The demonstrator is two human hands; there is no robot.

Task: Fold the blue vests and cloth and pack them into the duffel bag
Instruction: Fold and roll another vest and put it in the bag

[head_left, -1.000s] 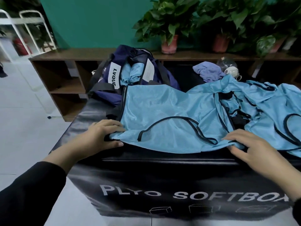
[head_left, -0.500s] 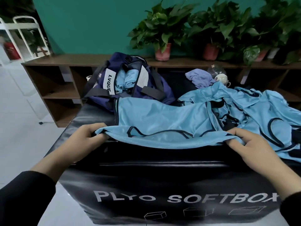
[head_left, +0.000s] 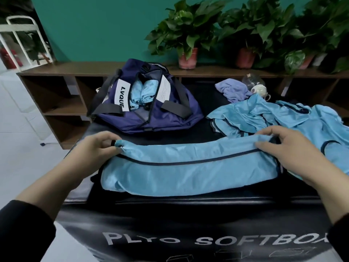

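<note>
Between the fingers of both hands stretches a folded blue vest (head_left: 188, 167), its long axis running left to right along the near edge of the black soft box (head_left: 188, 224), folded edge away from the person. The left hand (head_left: 94, 150) pinches the vest's left end, fingers curled on the bunched corner; the right hand (head_left: 287, 148) pinches the right end, fingertips curled over the upper fold. How many layers lie in the fold cannot be told, and the vest's right end is hidden under the right hand.

Beyond the right fingers lies a heap of blue vests (head_left: 283, 114), tangled so that their count cannot be made out; the heap runs off the right edge. Just past it sits one crumpled purple cloth (head_left: 232, 89), with a white cup (head_left: 259, 90) and a clear glass vessel (head_left: 253, 80) beside it, partly hidden.

Beyond the left fingers stands one navy duffel bag (head_left: 170, 114), open at the top, with two rolled blue vests (head_left: 141, 93) inside, their ends pointing up. Its label is cut off, reading LVQUE. Three potted plants (head_left: 188, 35) show clearly on the wooden shelf (head_left: 75, 68) behind; further pots at the right are hard to separate.
</note>
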